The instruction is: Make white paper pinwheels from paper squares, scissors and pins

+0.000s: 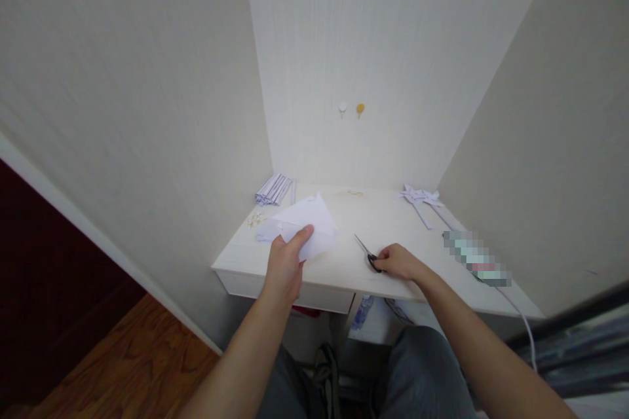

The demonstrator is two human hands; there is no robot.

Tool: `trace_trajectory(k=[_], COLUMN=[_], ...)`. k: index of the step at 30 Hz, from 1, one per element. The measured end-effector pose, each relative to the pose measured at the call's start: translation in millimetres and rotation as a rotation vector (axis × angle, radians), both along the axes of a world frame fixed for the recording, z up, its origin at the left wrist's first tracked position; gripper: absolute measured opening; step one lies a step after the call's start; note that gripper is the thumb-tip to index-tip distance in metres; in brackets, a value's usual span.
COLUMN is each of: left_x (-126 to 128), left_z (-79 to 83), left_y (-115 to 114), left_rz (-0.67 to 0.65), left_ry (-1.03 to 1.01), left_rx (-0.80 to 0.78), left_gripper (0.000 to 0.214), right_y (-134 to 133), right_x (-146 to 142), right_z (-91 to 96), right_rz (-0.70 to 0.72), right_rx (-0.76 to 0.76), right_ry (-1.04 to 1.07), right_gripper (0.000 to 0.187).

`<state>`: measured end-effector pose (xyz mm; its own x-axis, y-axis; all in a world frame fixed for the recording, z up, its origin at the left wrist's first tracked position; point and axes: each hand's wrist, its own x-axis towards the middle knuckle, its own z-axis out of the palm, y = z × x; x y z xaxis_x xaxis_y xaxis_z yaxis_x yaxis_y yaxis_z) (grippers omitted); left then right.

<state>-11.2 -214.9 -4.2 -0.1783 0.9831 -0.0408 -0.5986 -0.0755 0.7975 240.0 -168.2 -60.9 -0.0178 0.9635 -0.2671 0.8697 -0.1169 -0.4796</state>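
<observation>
A folded piece of white paper (314, 216) is gripped in my left hand (287, 258), its thumb pressed on top, above the left part of the white desk (339, 275). Another white sheet (268, 229) shows partly behind it at the left. My right hand (398, 262) has its fingers closed at the black handles of a pair of scissors (372, 260). The scissors' blades point up and left, close to the desk surface. Some of the fingertips at the handles are hidden.
Rolled paper sticks (274, 190) lie at the back left, near small scattered bits (255, 218). Folded paper pieces (417, 196) are at the back right. A blurred-out device (476, 262) with a white cable (528, 330) lies along the right side. Two hooks (360, 109) hang on the back wall.
</observation>
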Motion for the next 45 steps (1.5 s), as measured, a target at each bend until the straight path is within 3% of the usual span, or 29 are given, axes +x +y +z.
trace_trajectory(k=[3, 5, 6, 10, 16, 21, 28, 34, 45], left_x=[0.7, 1.7, 2.2, 3.8, 2.7, 3.1, 3.0, 6.0, 4.6], left_z=[1.0, 3.2, 4.7, 11.4, 14.8, 13.8, 4.5, 9.7, 12.9], left_y=[-1.4, -4.0, -5.9, -14.6, -20.7, -21.5, -20.2, -22.3, -24.1], left_rz=[0.004, -0.012, -0.024, -0.078, -0.119, -0.106, -0.040, -0.067, -0.042], left_ry=[-0.006, 0.003, 0.007, 0.007, 0.064, 0.076, 0.185, 0.089, 0.145], left_rx=[0.032, 0.064, 0.084, 0.133, 0.134, 0.141, 0.134, 0.155, 0.101], left_gripper=[0.042, 0.046, 0.048, 0.056, 0.049, 0.058, 0.044, 0.053, 0.063], right_y=[-39.2, -64.1, -74.9, -104.8, -123.7, -139.8, -156.7, -151.7, -148.7], right_x=[-4.3, -10.6, -14.0, -23.4, -30.5, -36.2, -51.2, -56.9, -65.7], right_z=[-4.4, -6.9, -7.5, 0.9, 33.9, 44.2, 46.8, 40.7, 35.5], right_rz=[0.009, -0.018, -0.042, -0.194, -0.079, -0.037, -0.016, -0.030, -0.027], right_rx=[0.074, 0.173, 0.192, 0.261, 0.230, 0.187, 0.068, 0.065, 0.067], right_ry=[0.197, 0.633, 0.755, 0.956, 0.947, 0.820, 0.868, 0.851, 0.918], right_gripper=[0.034, 0.037, 0.039, 0.045, 0.040, 0.038, 0.038, 0.039, 0.039])
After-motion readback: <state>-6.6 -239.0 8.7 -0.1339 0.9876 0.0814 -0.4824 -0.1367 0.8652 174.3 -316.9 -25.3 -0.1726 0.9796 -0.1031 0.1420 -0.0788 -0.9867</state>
